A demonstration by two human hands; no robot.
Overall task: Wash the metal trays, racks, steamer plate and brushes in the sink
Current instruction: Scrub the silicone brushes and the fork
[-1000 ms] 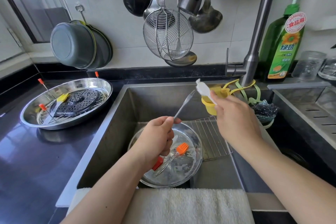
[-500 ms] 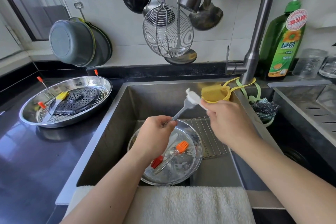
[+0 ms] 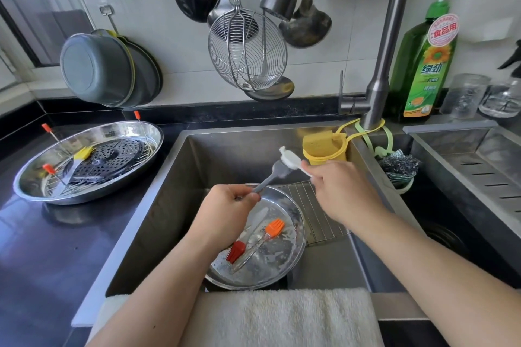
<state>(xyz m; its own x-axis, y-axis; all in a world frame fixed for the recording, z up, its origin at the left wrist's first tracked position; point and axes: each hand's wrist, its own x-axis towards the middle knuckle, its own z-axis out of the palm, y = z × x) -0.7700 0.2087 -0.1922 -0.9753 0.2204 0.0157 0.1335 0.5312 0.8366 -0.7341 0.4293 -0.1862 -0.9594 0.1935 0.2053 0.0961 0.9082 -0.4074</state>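
Over the sink (image 3: 214,149), my left hand (image 3: 225,214) grips the handle of a grey silicone brush (image 3: 272,175), head pointing up and right. My right hand (image 3: 344,191) holds a white scrub brush (image 3: 290,160) whose head touches the grey brush's head. Below them a round metal tray (image 3: 282,270) lies in the sink with an orange brush (image 3: 275,228) and a red brush (image 3: 236,251) in it. A wire rack (image 3: 318,211) lies beside that tray. On the counter at left, another metal tray (image 3: 127,132) holds a perforated steamer plate (image 3: 108,159), a yellow brush (image 3: 83,153) and wire racks.
A yellow sponge holder (image 3: 324,149) hangs from the faucet (image 3: 377,98); a steel scourer (image 3: 399,162) sits to its right. A green detergent bottle (image 3: 423,65) stands at the back right. Ladles and a wire skimmer (image 3: 248,51) hang above. A white towel (image 3: 282,315) covers the front edge.
My right hand brought the white brush down and left until its head met the grey brush's head. My left hand shifted slightly with the grey brush.
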